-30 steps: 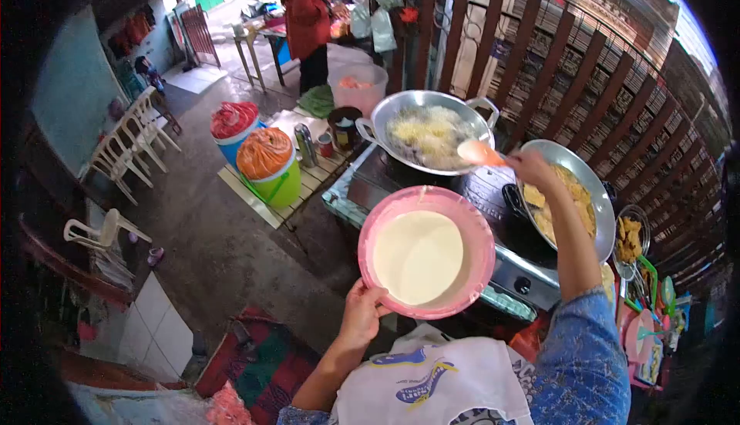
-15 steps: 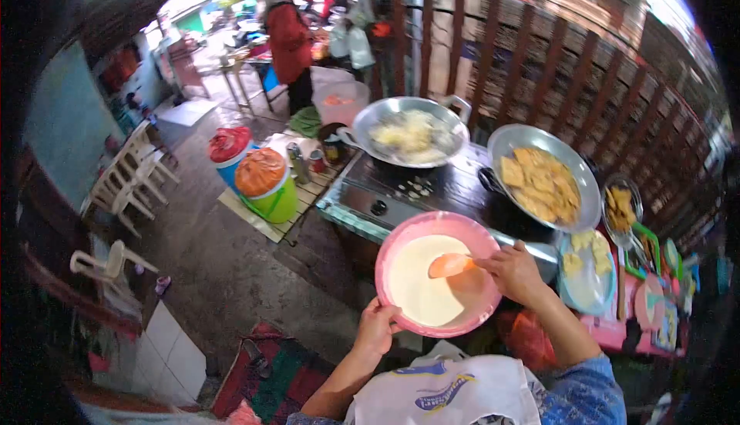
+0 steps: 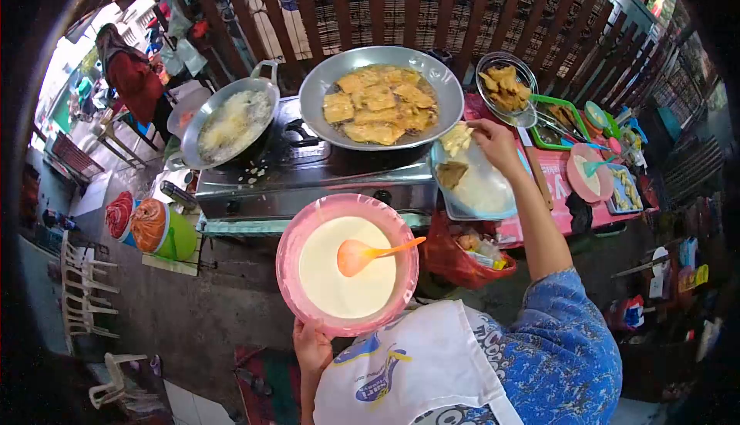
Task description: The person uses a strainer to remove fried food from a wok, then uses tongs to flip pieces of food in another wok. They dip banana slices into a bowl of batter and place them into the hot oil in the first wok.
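My left hand (image 3: 312, 346) grips the near rim of a pink bowl (image 3: 287, 271) filled with creamy batter (image 3: 331, 290). An orange ladle (image 3: 356, 258) lies in the batter, its handle over the right rim. My right hand (image 3: 496, 146) is at the far end of a light blue tray (image 3: 462, 213), fingers closed on a pale, strip-cut piece of food (image 3: 457, 141). Another, browner piece (image 3: 452, 174) lies just below it in the tray, beside white film or liquid I cannot make out.
On the stove (image 3: 324, 178), flat golden pieces fry in a wide wok (image 3: 308, 86); paler food bubbles in another wok (image 3: 266, 94). A strainer (image 3: 524, 117) holds fried pieces. A green tray (image 3: 580, 109) lies on the pink table (image 3: 551, 164). A person in red (image 3: 132, 82) stands far left.
My right hand has let go of the orange ladle and moved right to the blue tray. The ladle now rests in the bowl. The view has swung right.
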The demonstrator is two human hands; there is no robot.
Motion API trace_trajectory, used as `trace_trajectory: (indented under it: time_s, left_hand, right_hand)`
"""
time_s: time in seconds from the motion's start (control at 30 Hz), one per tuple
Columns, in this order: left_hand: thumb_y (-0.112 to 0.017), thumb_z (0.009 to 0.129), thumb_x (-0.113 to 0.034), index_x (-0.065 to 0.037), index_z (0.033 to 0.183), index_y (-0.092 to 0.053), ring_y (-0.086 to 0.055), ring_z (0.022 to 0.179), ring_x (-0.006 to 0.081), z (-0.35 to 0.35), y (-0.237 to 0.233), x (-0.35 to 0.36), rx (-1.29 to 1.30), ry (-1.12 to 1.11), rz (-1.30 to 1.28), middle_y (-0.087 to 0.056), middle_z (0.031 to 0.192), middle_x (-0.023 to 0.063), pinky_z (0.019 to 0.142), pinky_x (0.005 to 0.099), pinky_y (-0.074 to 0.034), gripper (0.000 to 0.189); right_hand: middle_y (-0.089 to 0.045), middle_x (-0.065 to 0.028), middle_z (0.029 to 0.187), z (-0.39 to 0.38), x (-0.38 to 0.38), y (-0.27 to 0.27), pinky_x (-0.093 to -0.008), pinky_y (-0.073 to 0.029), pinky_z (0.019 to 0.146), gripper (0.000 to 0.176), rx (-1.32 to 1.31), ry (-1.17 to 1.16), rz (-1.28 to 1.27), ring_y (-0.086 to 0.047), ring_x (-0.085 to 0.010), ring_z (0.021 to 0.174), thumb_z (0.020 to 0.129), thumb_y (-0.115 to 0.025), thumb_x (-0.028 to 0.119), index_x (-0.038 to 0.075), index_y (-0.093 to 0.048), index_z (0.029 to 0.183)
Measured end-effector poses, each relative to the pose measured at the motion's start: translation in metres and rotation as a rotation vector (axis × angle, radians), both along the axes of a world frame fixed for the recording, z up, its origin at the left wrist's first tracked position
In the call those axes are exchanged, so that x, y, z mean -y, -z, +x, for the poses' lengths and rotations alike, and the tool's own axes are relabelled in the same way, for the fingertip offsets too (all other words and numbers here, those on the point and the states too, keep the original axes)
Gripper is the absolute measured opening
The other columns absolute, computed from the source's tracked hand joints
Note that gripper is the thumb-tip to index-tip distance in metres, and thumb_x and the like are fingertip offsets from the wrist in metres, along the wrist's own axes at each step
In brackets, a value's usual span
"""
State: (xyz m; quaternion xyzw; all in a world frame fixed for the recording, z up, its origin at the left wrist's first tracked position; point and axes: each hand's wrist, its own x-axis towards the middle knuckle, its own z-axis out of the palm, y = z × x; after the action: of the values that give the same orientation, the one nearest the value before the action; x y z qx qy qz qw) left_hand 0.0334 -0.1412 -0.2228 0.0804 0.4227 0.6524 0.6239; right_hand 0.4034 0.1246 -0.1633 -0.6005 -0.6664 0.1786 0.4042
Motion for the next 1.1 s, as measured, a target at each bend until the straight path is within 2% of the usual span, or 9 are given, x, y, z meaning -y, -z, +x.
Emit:
trace_trajectory:
  time_s: [0.2, 0.43, 0.57, 0.6, 0.73, 0.8, 0.9, 1.03, 1.1]
  left_hand:
    - [-0.047, 0.071, 0.003, -0.003, 0.106, -0.042, -0.05, 0.096, 0.0219, 0.048, 0.014, -0.006, 0.062, -0.015, 0.009, -0.05, 0.103, 0.0081, 0.081, 0.0378, -0.044, 0.035]
    - [-0.043, 0.071, 0.004, -0.001, 0.11, -0.039, -0.05, 0.096, 0.0237, 0.085, 0.014, -0.013, 0.02, -0.072, -0.079, -0.049, 0.106, 0.0112, 0.081, 0.0399, -0.044, 0.04]
    - [-0.042, 0.07, 0.004, 0.0, 0.11, -0.039, -0.05, 0.096, 0.0244, 0.092, 0.009, -0.016, 0.053, -0.09, -0.041, -0.049, 0.106, 0.0114, 0.081, 0.0405, -0.044, 0.04]
    - [-0.042, 0.07, 0.004, 0.0, 0.109, -0.04, -0.051, 0.096, 0.024, 0.093, 0.006, -0.017, 0.043, -0.077, -0.039, -0.049, 0.105, 0.0113, 0.081, 0.0402, -0.045, 0.04]
    - [-0.041, 0.071, 0.003, 0.0, 0.108, -0.042, -0.053, 0.093, 0.0223, 0.087, 0.008, -0.016, 0.017, -0.058, -0.025, -0.05, 0.103, 0.0109, 0.078, 0.0392, -0.047, 0.038]
    - [-0.042, 0.07, 0.002, -0.001, 0.109, -0.042, -0.052, 0.094, 0.0228, 0.081, 0.01, -0.015, 0.004, -0.065, -0.017, -0.05, 0.104, 0.0104, 0.078, 0.0396, -0.046, 0.039]
    - [-0.042, 0.071, 0.002, -0.001, 0.109, -0.042, -0.053, 0.092, 0.0221, 0.074, 0.003, -0.016, -0.014, -0.079, -0.015, -0.051, 0.102, 0.0102, 0.076, 0.0386, -0.047, 0.038]
    - [-0.044, 0.071, 0.002, -0.001, 0.104, -0.045, -0.055, 0.084, 0.0192, 0.061, -0.001, -0.018, -0.048, -0.088, -0.045, -0.053, 0.095, 0.009, 0.071, 0.0351, -0.049, 0.033]
    - [-0.046, 0.07, 0.001, -0.001, 0.103, -0.046, -0.056, 0.081, 0.0171, 0.054, 0.004, -0.019, -0.069, -0.109, -0.057, -0.054, 0.092, 0.0078, 0.068, 0.0333, -0.05, 0.033]
  right_hand:
    - [-0.06, -0.0136, 0.084, 0.065, -0.066, 0.087, -0.0335, -0.044, 0.069, 0.032, 0.246, 0.013, -0.188, -0.058, -0.0248, 0.076, 0.067, -0.058, 0.02, 0.005, -0.057, 0.095]
    - [-0.057, -0.0187, 0.089, 0.03, -0.084, 0.095, -0.0372, -0.043, 0.07, 0.038, 0.394, 0.174, -0.246, -0.055, -0.0319, 0.081, 0.065, -0.062, 0.025, 0.003, -0.055, 0.096]
    - [-0.059, -0.0109, 0.073, 0.043, -0.11, 0.12, -0.0319, -0.044, 0.054, 0.035, 0.295, 0.083, -0.443, -0.056, -0.0208, 0.062, 0.066, -0.064, 0.022, 0.0, -0.052, 0.091]
    - [-0.057, -0.0066, 0.068, 0.045, -0.109, 0.122, -0.0269, -0.042, 0.047, 0.03, 0.04, 0.097, -0.55, -0.054, -0.014, 0.056, 0.064, -0.066, 0.019, 0.002, -0.052, 0.086]
    - [-0.056, -0.0106, 0.071, 0.031, -0.081, 0.088, -0.0328, -0.044, 0.049, 0.031, -0.167, 0.094, -0.495, -0.055, -0.019, 0.058, 0.063, -0.065, 0.026, 0.0, -0.05, 0.073]
    - [-0.056, -0.011, 0.069, 0.044, -0.082, 0.093, -0.0325, -0.044, 0.054, 0.031, 0.104, 0.039, -0.295, -0.055, -0.019, 0.059, 0.061, -0.065, 0.024, 0.0, -0.051, 0.075]
    - [-0.057, -0.0103, 0.064, 0.022, -0.034, 0.025, -0.0307, -0.043, 0.055, 0.036, 0.15, -0.016, -0.163, -0.056, -0.0183, 0.059, 0.058, -0.069, 0.025, -0.001, -0.051, 0.075]
    - [-0.056, -0.0028, 0.064, -0.046, 0.021, -0.046, -0.0194, -0.038, 0.045, 0.022, -0.255, -0.325, -0.376, -0.052, -0.0074, 0.055, 0.067, -0.066, 0.012, 0.006, -0.046, 0.075]
    - [-0.056, -0.0033, 0.065, -0.083, 0.035, -0.047, -0.0195, -0.038, 0.045, 0.021, -0.214, -0.473, -0.432, -0.052, -0.0073, 0.056, 0.069, -0.064, 0.011, 0.006, -0.045, 0.075]
